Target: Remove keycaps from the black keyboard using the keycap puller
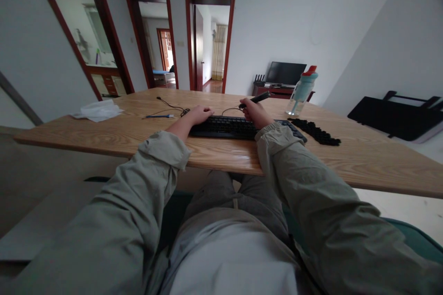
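Observation:
A black keyboard (pixel 226 128) lies on the wooden table in front of me, its right part partly covered by my right wrist. My left hand (pixel 200 114) holds the keyboard's left end near its back corner; the undersides of the fingers are hidden. Above the keyboard's right half, my right hand (pixel 254 111) is closed around a black stick-like tool (pixel 261 97), whose upper end points right. What its lower end touches is too small to tell. Black keycaps (pixel 314 131) lie massed together on the table just right of the keyboard.
A clear bottle with a red lid (pixel 302 91) stands behind the keycaps. Left of the keyboard are a black cable (pixel 173 105), a thin blue brush-like tool (pixel 159 116) and crumpled white tissue or plastic (pixel 100 109). The table's (pixel 224 154) front edge is close to my lap.

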Available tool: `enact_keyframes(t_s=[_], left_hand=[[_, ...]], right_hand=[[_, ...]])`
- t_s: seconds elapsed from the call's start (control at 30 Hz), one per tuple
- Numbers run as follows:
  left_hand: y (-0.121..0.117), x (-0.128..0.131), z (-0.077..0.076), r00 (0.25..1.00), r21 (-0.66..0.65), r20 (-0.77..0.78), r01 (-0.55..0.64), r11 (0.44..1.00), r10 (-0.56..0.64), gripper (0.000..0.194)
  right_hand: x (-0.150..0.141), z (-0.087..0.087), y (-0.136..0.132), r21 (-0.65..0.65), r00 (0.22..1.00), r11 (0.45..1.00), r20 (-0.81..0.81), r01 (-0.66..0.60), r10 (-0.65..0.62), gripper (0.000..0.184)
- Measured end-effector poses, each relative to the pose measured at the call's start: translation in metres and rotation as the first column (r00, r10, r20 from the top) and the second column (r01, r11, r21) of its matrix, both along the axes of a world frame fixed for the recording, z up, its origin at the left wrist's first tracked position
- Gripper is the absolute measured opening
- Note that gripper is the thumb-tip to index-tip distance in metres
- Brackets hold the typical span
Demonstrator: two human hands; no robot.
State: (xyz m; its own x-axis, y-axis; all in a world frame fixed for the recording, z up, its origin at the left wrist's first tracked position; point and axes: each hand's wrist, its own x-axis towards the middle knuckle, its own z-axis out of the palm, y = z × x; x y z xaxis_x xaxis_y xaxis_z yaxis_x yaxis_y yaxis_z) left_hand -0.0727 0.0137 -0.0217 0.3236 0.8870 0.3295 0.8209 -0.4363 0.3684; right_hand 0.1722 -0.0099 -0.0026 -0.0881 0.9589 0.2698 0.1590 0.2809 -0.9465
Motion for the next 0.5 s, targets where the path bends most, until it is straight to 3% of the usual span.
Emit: enact_keyframes(t_s=[0.1,0.27,0.4,0.5], left_hand=[[0.000,-0.001,0.001,1.000,-0.019,0.000,-0.009,1.000,0.009,0.042],[-0.012,0.011,0.008,0.996,-0.006,-0.084,-0.021,1.000,0.020,0.040],[-0.022,0.032,0.012,0.986,0.034,-0.168,0.019,0.999,-0.013,0.039],[-0.025,0.048,0.012,0.959,0.085,-0.279,0.078,0.993,-0.052,0.034]], right_hand=[[0.022,0.004,-0.007,0.040,0.999,0.999,-0.042,-0.002,0.004,0.027],[0.088,0.002,-0.011,0.046,0.998,0.999,-0.057,-0.008,0.010,0.027],[0.129,-0.006,-0.006,0.044,0.994,0.993,-0.006,0.112,-0.112,0.025],[0.139,-0.012,0.001,0.094,0.967,0.965,0.041,0.246,-0.251,0.031]])
